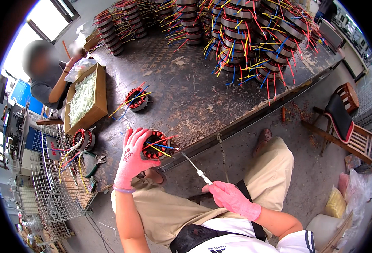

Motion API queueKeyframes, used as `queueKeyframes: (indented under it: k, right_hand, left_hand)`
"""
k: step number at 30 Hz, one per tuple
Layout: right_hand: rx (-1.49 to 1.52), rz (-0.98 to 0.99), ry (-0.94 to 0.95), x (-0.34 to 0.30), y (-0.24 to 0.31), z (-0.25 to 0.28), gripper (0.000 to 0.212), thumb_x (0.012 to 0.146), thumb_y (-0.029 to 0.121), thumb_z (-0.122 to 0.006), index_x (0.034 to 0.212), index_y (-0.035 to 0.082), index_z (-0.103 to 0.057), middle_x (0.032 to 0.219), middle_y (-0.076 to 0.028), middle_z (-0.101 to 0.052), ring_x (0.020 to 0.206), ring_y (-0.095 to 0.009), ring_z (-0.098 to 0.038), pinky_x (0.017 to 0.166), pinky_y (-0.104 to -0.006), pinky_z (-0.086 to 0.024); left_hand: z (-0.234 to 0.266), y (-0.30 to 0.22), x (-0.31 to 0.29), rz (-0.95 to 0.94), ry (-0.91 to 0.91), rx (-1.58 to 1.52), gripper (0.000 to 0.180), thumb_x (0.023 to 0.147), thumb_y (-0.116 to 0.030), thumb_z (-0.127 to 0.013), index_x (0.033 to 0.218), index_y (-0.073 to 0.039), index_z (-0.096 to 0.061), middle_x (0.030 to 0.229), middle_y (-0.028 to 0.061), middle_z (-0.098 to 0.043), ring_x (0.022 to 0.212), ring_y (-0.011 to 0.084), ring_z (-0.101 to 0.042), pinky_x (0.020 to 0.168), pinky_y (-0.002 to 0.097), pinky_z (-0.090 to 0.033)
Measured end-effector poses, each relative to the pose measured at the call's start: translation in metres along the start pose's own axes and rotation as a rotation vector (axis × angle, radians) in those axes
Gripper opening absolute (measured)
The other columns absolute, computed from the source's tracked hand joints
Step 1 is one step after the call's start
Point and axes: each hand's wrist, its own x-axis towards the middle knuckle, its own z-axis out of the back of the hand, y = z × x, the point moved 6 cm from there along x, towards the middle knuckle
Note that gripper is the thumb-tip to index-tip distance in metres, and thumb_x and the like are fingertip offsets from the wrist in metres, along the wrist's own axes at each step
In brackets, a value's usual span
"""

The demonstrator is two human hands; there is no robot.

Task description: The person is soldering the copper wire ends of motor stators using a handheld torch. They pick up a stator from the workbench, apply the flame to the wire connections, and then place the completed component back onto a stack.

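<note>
My left hand (132, 157), in a pink glove with a purple band at the wrist, curls its fingers and thumb around a motor stator (157, 145). The stator has red windings and lies near the table's edge; blue, yellow and red wires stick out to its right. My right hand (232, 199), also gloved in pink, grips a slim rod-like tool (199, 173) with a white part and a thin metal-looking shaft. Its far end points at the blue wire's tip; whether they touch I cannot tell. A second stator (136, 100) rests on the table beyond.
Tall stacks of wired stators (236, 40) fill the table's far side. A cardboard box (101, 90) of white tubes stands left, near another person (47, 80). Another stator (84, 140) and green-handled pliers (94, 162) lie left. A chair (340, 118) stands right.
</note>
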Motion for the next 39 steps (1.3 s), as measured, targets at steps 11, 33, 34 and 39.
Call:
queueKeyframes:
  k: [11, 33, 34, 39]
  right_hand:
    - [-0.008, -0.030, -0.025, 0.0003, -0.0024, 0.0012, 0.029, 0.103, 0.027, -0.048, 0.108, 0.004, -0.066, 0.062, 0.002, -0.044, 0.055, -0.006, -0.042, 0.049, -0.0249, -0.033]
    - [-0.019, 0.030, -0.018, 0.0017, 0.0007, -0.0015, 0.030, 0.103, 0.028, -0.049, 0.107, 0.004, -0.066, 0.062, 0.002, -0.045, 0.055, -0.006, -0.044, 0.050, -0.0253, -0.035]
    - [-0.025, 0.033, -0.017, 0.0016, 0.0010, -0.0012, 0.030, 0.103, 0.028, -0.049, 0.107, 0.004, -0.066, 0.062, 0.002, -0.045, 0.055, -0.006, -0.044, 0.050, -0.0252, -0.035]
    - [-0.013, 0.036, -0.009, 0.0018, 0.0012, 0.0006, 0.029, 0.103, 0.027, -0.049, 0.108, 0.004, -0.066, 0.062, 0.003, -0.045, 0.055, -0.006, -0.043, 0.050, -0.0247, -0.034]
  left_hand:
    - [-0.0007, 0.0009, -0.0011, 0.001, 0.005, 0.001, 0.099, 0.045, -0.026, -0.091, 0.134, -0.004, -0.053, 0.135, 0.0124, -0.055, 0.135, 0.0325, -0.044, 0.120, 0.0503, -0.024]
    - [0.0005, 0.0000, -0.0015, 0.003, 0.001, -0.013, 0.100, 0.045, -0.024, -0.091, 0.135, -0.005, -0.052, 0.136, 0.0129, -0.054, 0.135, 0.0332, -0.043, 0.120, 0.0501, -0.023]
    - [0.0007, -0.0004, -0.0012, 0.002, 0.002, -0.015, 0.100, 0.045, -0.024, -0.091, 0.135, -0.005, -0.052, 0.136, 0.0130, -0.054, 0.135, 0.0332, -0.043, 0.120, 0.0502, -0.023]
    - [-0.0007, -0.0023, 0.0013, 0.010, 0.006, -0.021, 0.099, 0.045, -0.025, -0.091, 0.134, -0.005, -0.052, 0.135, 0.0131, -0.055, 0.135, 0.0328, -0.044, 0.121, 0.0504, -0.022]
